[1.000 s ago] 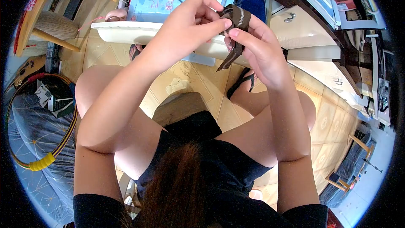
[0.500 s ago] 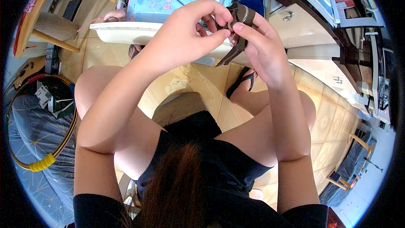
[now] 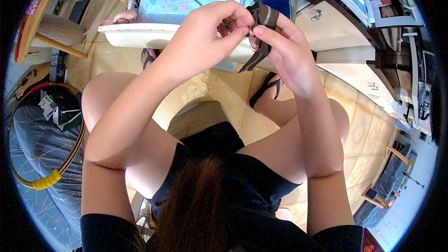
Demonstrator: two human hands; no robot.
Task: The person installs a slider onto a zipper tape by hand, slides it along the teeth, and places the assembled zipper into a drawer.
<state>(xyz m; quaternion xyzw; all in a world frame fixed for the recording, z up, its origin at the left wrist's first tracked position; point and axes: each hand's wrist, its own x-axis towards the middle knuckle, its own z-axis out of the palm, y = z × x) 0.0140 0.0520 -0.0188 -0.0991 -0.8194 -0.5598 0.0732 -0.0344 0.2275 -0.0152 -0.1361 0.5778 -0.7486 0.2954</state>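
Between my hands, over the front edge of the white drawer, is a dark brown zipper (image 3: 267, 16) with silvery metal teeth. My right hand (image 3: 291, 46) grips it, fingers behind and thumb in front, and one cut end of the tape hangs below. The fingers of my left hand (image 3: 217, 30) are pinched together at the zipper's left side. A small shiny bit shows near the fingertips; what exactly the left fingers hold is too small to make out.
The pulled-out white drawer (image 3: 135, 36) holds a blue plastic folder (image 3: 163, 4) with a red-and-white packet on top. White cabinet doors (image 3: 336, 28) stand to the right. At left, a hula hoop (image 3: 46, 180) leans by blue patterned fabric. A wooden stool (image 3: 56, 44) is at upper left.
Both hands and the zipper have shifted very slightly to the left. The left fingertips have moved a little; the right hand keeps its grip.
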